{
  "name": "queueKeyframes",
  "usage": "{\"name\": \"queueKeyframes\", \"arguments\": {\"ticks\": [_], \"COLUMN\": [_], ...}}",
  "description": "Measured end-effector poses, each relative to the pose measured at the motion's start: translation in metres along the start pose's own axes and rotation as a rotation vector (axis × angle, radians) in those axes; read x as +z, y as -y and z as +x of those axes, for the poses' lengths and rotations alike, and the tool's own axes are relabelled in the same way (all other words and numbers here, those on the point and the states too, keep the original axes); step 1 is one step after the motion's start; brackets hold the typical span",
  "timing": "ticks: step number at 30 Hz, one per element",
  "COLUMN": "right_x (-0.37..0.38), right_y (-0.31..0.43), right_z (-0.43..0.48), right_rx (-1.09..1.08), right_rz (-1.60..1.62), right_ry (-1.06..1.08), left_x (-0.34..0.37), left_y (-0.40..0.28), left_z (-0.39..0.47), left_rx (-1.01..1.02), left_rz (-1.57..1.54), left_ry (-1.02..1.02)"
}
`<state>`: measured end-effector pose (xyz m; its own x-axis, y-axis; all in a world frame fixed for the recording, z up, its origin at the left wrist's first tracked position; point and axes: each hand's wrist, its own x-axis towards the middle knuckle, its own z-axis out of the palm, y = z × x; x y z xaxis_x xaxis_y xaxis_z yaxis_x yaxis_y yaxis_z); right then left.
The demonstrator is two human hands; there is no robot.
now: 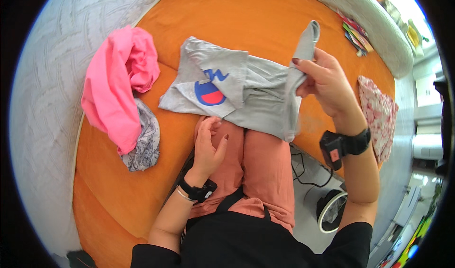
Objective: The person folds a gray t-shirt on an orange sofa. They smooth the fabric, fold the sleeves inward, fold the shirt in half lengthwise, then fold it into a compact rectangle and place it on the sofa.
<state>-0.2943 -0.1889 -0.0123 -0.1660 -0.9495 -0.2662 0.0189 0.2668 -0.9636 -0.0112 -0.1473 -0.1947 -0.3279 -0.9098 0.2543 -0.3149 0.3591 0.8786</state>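
Observation:
A grey T-shirt (263, 86) with a blue and red print lies partly folded across the orange cover, its near edge over my knees. My right hand (321, 81) pinches the shirt's right end between thumb and fingers and lifts a folded strip of it upward. Below the shirt's near left edge, my left hand (210, 143) hovers over my thigh with bent fingers and nothing in it. Black devices are strapped to both wrists.
Bunched pink cloth (113, 86) lies at left, over a grey patterned cloth (144, 140). A floral folded cloth (378, 117) sits at the right edge. Colourful cloth strips (356, 35) lie farther back. On the floor stand a lined bin (333, 211) and a black cable (312, 185).

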Motion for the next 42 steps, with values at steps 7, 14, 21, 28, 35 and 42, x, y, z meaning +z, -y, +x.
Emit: {"name": "queueKeyframes", "arguments": {"ticks": [7, 14, 21, 28, 35, 42], "right_x": [0.101, 0.115, 0.000, -0.041, -0.067, -0.094], "right_y": [-0.028, -0.078, -0.102, -0.117, -0.120, -0.156], "right_z": [0.067, 0.095, 0.112, 0.109, 0.074, -0.060], "right_rx": [0.070, 0.050, -0.160, 0.431, 0.262, 0.293], "right_rz": [-0.284, -0.387, -1.147, -0.289, -0.083, 0.134], "right_ry": [0.024, 0.094, -0.430, -0.201, -0.203, -0.351], "left_x": [-0.008, -0.006, -0.006, -0.004, 0.008, 0.028], "left_y": [0.017, 0.018, 0.023, 0.021, 0.023, -0.011], "left_z": [-0.007, -0.009, -0.011, 0.041, 0.078, 0.073], "left_rx": [-0.072, -0.092, -0.279, -0.776, -0.796, -0.689], "left_rz": [-0.156, -0.163, 0.008, -0.746, -0.612, -0.790], "left_ry": [-0.122, -0.177, -0.245, -0.341, -0.405, -0.231]}}
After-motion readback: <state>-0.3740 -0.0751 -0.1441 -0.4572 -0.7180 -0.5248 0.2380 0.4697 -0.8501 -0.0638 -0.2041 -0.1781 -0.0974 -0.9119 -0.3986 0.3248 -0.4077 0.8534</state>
